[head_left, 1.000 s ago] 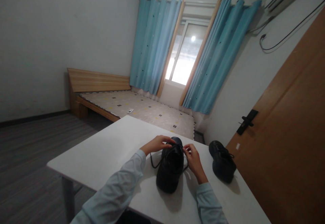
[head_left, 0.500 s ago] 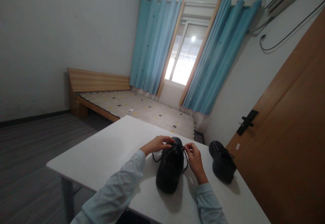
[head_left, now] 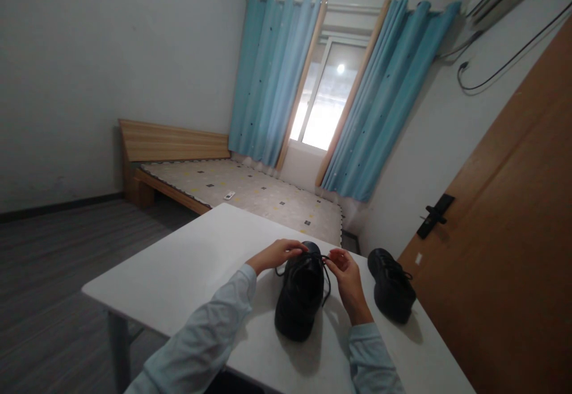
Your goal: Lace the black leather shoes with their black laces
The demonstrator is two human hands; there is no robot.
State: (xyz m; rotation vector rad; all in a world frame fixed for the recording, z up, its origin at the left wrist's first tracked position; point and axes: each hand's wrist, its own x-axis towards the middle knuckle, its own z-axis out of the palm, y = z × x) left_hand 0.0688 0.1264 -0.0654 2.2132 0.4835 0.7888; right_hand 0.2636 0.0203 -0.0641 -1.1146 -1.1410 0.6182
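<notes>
A black lace-up shoe [head_left: 298,304] stands on the white table [head_left: 179,275], its heel towards me and its toe pointing away. My left hand [head_left: 277,254] is at the left side of the lacing, its fingers closed on a shoelace near the top of the shoe. On the right side, my right hand [head_left: 346,272] pinches the black shoelace [head_left: 329,289] between thumb and forefinger. Part of the lace hangs down beside the shoe. A second black shoe [head_left: 392,287], also laced, rests to the right of my right hand, apart from it.
Beyond the table is a bed [head_left: 263,194] with a patterned mattress and a small white remote [head_left: 229,195] on it. A wooden door [head_left: 504,233] with a black handle stands close on the right. Blue curtains [head_left: 274,78] frame the window.
My right hand has shifted slightly right, drawing the lace out to that side. The loop of lace on the left has become smaller. Both shoes have stayed in place.
</notes>
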